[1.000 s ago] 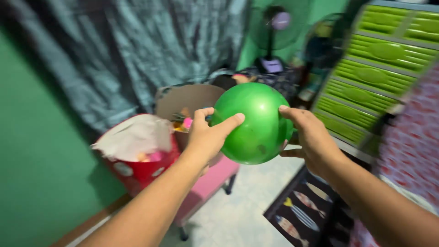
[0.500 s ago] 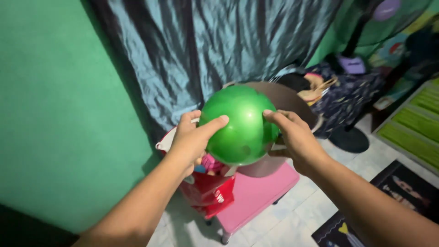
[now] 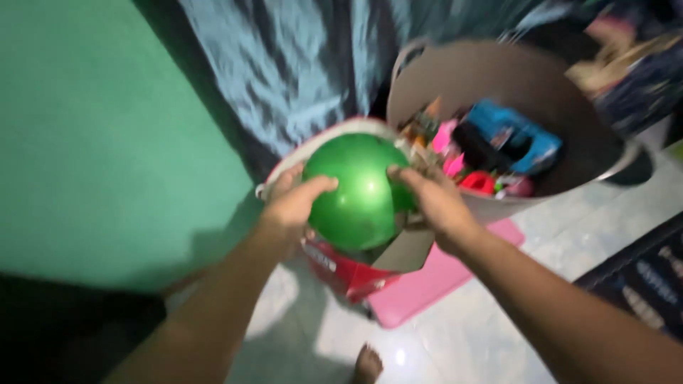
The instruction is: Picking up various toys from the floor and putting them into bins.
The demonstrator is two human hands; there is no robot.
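Observation:
I hold a shiny green ball [image 3: 356, 188] between both hands. My left hand [image 3: 290, 205] presses its left side, thumb lying across the top. My right hand [image 3: 434, 203] grips its right side. The ball sits low in the mouth of a red box [image 3: 348, 274] with white flaps. Behind it to the right stands a brown cardboard container [image 3: 526, 78] filled with toys, among them a blue toy car [image 3: 523, 139] and pink and red pieces.
Both containers rest on a pink stool [image 3: 441, 277]. A green wall [image 3: 99, 128] is at the left, a grey-blue curtain [image 3: 299, 64] hangs behind. A patterned dark mat [image 3: 647, 274] lies at the right on pale floor tiles. My bare toes [image 3: 368, 364] show at the bottom.
The ball has gone down from above the containers into the mouth of the red box, still held by both hands. My view has tilted downward and closer, showing the toys in the brown container.

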